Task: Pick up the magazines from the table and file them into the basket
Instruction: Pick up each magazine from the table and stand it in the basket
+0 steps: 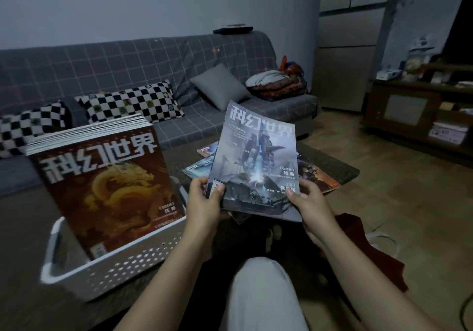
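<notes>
Blue magazine (256,161) between both hands

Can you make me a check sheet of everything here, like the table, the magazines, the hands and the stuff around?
Surface: dark table, with magazines lying on it.
Job's things: blue magazine held up over the table; white basket with a leaning row of magazines, red dragon magazine in front; loose magazines on the table.
Clutter: red cloth by the right arm.
Hands: left hand grips the blue magazine's lower left corner; right hand grips its lower right edge.
Cables: white cord on the floor.
Surroundings: grey sofa with checkered pillows; wooden cabinet at right.
</notes>
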A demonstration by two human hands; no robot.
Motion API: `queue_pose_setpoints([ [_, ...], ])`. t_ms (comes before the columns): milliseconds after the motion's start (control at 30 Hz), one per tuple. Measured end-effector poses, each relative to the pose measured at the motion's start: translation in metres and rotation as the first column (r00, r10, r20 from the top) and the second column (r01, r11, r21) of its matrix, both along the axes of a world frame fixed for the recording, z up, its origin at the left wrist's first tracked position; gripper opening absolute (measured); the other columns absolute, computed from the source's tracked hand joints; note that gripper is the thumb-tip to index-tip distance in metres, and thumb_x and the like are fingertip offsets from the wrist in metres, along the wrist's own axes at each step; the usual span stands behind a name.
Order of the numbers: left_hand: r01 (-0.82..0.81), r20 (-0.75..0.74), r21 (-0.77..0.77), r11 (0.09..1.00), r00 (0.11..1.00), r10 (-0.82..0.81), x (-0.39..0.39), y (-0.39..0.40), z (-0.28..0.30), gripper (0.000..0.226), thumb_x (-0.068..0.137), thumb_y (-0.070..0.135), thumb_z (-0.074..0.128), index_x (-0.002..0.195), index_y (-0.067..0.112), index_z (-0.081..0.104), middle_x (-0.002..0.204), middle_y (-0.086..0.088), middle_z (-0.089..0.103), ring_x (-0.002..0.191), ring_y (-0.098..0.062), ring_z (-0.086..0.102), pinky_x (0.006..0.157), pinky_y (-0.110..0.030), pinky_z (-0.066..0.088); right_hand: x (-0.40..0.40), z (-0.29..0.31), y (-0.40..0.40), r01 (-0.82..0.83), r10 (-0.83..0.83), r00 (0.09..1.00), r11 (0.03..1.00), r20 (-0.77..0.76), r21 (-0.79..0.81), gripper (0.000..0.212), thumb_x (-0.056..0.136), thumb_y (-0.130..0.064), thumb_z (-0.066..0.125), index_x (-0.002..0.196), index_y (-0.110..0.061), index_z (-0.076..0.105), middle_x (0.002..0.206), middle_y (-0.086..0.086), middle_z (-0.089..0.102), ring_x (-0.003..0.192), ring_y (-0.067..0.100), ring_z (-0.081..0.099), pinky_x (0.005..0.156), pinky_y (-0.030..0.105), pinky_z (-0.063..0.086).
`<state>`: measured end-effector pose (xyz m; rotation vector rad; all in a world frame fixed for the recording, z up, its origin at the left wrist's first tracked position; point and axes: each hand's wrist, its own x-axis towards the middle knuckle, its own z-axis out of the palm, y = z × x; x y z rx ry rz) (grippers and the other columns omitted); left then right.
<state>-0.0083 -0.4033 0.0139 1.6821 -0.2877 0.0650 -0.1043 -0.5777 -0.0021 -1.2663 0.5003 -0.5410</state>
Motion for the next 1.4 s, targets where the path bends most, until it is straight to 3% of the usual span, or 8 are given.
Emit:
queue_pose_setpoints([
  [233,0.026,0.036,-0.127,0.992,0.999,-0.022,-0.028,0.098,0.036,0.017,0.088,0.024,0.063,0.101,0.028,0.053,0.11,-0.005,0.063,0.1,-0.025,0.063,0.086,-0.05,0.053,0.012,0.035,0.065,-0.21,0.223,0.95,0.974,0.217,-0.078,0.04,0.09,0.002,0.052,0.113,-0.03,0.045,0.082,0.001,0.075,0.073,0.015,0.071,0.055,0.026,0.055],
  [400,0.092,0.051,-0.171,0.981,0.995,-0.085,-0.025,0.155,0.052,0.04,0.087,0.012,0.062,0.108,0.045,0.053,0.104,0.012,0.068,0.092,-0.013,0.069,0.07,-0.032,0.059,0.03,0.046,0.107,-0.31,0.339,0.909,0.939,0.243,-0.152,0.047,0.09,0.003,0.05,0.109,-0.039,0.044,0.078,0.003,0.075,0.07,0.018,0.071,0.055,0.029,0.055],
  [700,-0.252,0.192,-0.096,0.963,0.945,0.266,0.001,0.201,0.055,0.04,0.085,0.015,0.065,0.124,0.022,0.056,0.107,0.004,0.066,0.097,-0.013,0.065,0.078,-0.035,0.058,0.074,0.059,0.162,-0.335,0.399,0.908,0.876,0.131,-0.346,0.042,0.091,-0.004,0.053,0.103,-0.043,0.043,0.093,0.01,0.071,0.083,0.026,0.069,0.08,0.049,0.055],
  [867,-0.436,0.213,-0.095,0.895,0.869,0.446,0.017,0.214,0.038,0.034,0.079,0.014,0.072,0.11,0.023,0.063,0.095,0.01,0.068,0.083,0.001,0.063,0.06,-0.008,0.051,0.102,0.056,0.183,-0.308,0.369,0.928,0.825,0.039,-0.474,0.037,0.09,-0.007,0.054,0.112,-0.033,0.038,0.097,0.005,0.068,0.087,0.019,0.066,0.081,0.045,0.055],
  [1000,-0.546,0.274,0.104,0.831,0.819,0.504,0.022,0.222,0.017,0.031,0.076,0.021,0.076,0.106,0.022,0.069,0.089,0.012,0.069,0.077,0.002,0.063,0.06,-0.011,0.047,0.112,0.041,0.191,-0.235,0.271,0.962,0.786,-0.024,-0.572,0.027,0.086,-0.006,0.06,0.104,-0.021,0.047,0.093,-0.002,0.062,0.083,0.011,0.061,0.057,0.011,0.046],
  [1133,-0.574,0.389,0.342,0.744,0.807,0.444,0.024,0.224,-0.002,0.014,0.076,0.023,0.075,0.09,0.02,0.073,0.082,0.002,0.07,0.075,-0.014,0.065,0.064,-0.026,0.048,0.114,0.018,0.186,-0.1,-0.05,0.985,0.615,-0.165,-0.782,0.016,0.082,-0.024,0.067,0.09,-0.027,0.053,0.094,0.001,0.057,0.099,0.025,0.047,0.073,0.027,0.03],
  [1200,-0.587,0.419,0.44,0.68,0.803,0.423,0.024,0.222,-0.007,0.01,0.076,0.024,0.074,0.081,0.016,0.07,0.077,-0.005,0.069,0.072,-0.024,0.064,0.06,-0.029,0.043,0.116,0.011,0.184,-0.097,-0.09,0.976,0.634,-0.198,-0.767,0.017,0.08,-0.027,0.068,0.081,-0.028,0.051,0.093,0.003,0.059,0.101,0.028,0.044,0.073,0.028,0.022],
  [1400,-0.603,0.371,0.381,0.701,0.794,0.482,0.025,0.222,-0.005,0.022,0.077,0.018,0.073,0.079,0.022,0.051,0.066,0.004,0.06,0.069,-0.027,0.062,0.059,-0.029,0.039,0.123,0.007,0.182,-0.114,-0.141,0.962,0.573,-0.234,-0.811,0.015,0.079,-0.039,0.068,0.086,-0.028,0.06,0.087,-0.003,0.064,0.102,0.024,0.047,0.065,0.027,0.012],
])
